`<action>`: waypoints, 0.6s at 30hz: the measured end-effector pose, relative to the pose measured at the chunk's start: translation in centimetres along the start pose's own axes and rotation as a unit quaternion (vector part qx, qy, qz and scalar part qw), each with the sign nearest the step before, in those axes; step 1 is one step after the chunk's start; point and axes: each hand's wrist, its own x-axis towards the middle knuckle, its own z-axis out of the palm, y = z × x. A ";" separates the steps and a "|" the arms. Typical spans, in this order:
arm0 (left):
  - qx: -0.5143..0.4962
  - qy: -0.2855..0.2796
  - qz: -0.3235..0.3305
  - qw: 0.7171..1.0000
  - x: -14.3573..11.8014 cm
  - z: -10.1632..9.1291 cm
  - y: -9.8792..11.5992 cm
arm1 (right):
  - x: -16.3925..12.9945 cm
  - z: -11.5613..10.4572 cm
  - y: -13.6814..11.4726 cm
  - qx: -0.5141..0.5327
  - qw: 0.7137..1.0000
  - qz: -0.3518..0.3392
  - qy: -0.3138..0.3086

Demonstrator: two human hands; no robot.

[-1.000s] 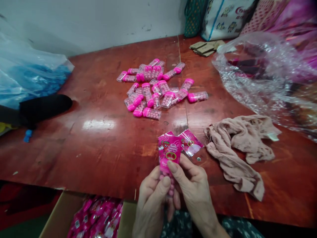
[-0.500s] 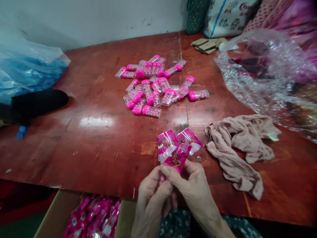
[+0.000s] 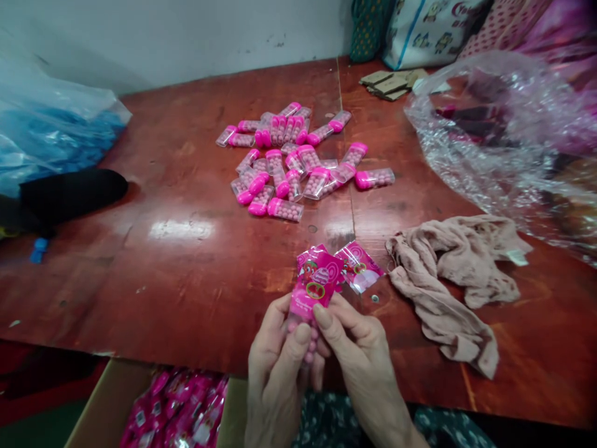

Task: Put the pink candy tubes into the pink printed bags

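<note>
The filled tube (image 3: 308,343) I hold looks light, its clear walls stiff and smooth enough to slip a little under dry skin; a hard squeeze could crack thin plastic, I judge, so an easy pinch low on the flat faces suits it. The printed pink wrapper (image 3: 319,280) over its upper end seems soft, thin and slick, ready to crease, best taken by its edge where the tube backs it.

The tube is right between my two hands, above the near edge of the counter (image 3: 209,280), wrapper end pointing away from me. My left hand (image 3: 275,370) is closed on its bare lower part, thumb across the front; the fingers behind are partly hidden. My right hand (image 3: 361,351) pinches the wrapper's lower edge, thumb on top.

Just beyond my fingers a loose wrapper (image 3: 359,267) lies flat, and farther off, well apart from me, is a scatter of pink-capped tubes (image 3: 308,158).
</note>
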 end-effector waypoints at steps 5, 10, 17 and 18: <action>0.007 0.002 -0.002 1.000 0.6 -0.6 -0.4 | 0.3 0.2 -0.2 -0.031 0.999 -0.037 0.017; 0.064 -0.043 0.020 0.997 1.0 -0.8 -1.0 | 0.9 -1.1 -0.9 0.033 0.999 0.016 0.017; 0.118 -0.065 0.009 0.991 0.5 -0.8 -1.6 | 0.9 -1.1 -1.1 -0.018 0.994 0.088 0.066; 0.133 -0.059 0.009 0.989 0.5 -0.8 -1.6 | 0.8 -1.0 -1.2 -0.039 0.993 0.083 0.075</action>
